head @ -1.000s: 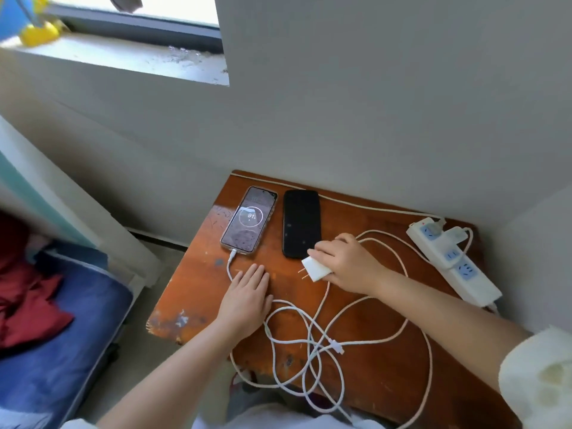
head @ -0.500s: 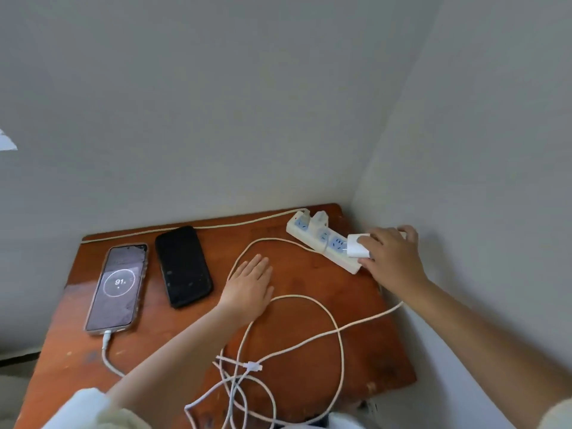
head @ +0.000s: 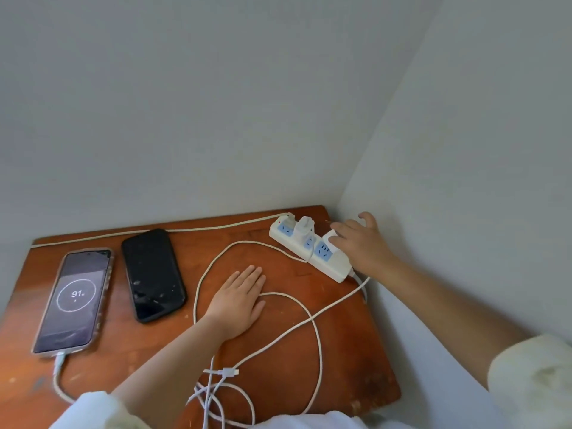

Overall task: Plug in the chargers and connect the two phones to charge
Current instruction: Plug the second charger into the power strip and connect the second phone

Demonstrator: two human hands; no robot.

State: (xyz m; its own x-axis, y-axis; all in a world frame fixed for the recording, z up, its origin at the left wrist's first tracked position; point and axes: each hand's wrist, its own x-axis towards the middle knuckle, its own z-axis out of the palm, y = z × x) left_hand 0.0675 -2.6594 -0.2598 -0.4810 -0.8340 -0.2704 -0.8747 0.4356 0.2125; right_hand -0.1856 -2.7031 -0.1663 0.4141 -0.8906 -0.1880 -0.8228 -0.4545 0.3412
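A white power strip (head: 331,264) lies at the back right of the wooden table (head: 365,351), with one white charger (head: 305,228) plugged into it. My right hand (head: 362,243) pinches a second white charger (head: 330,236) over the strip's nearer blue socket. My left hand (head: 240,300) rests flat on the table, over a loop of white cable (head: 318,345). The loose cable plug (head: 229,372) lies near the front. A lit phone (head: 72,300) showing 91 has a cable in it. The dark phone (head: 153,275) beside it has none.
Grey walls meet in a corner right behind the power strip. The strip's own cord (head: 154,232) runs along the table's back edge. Tangled white cable (head: 216,407) hangs over the front edge.
My right hand carried the second charger from the table's middle to the power strip and now holds it over the socket. My left hand shifted right. The view swung right.
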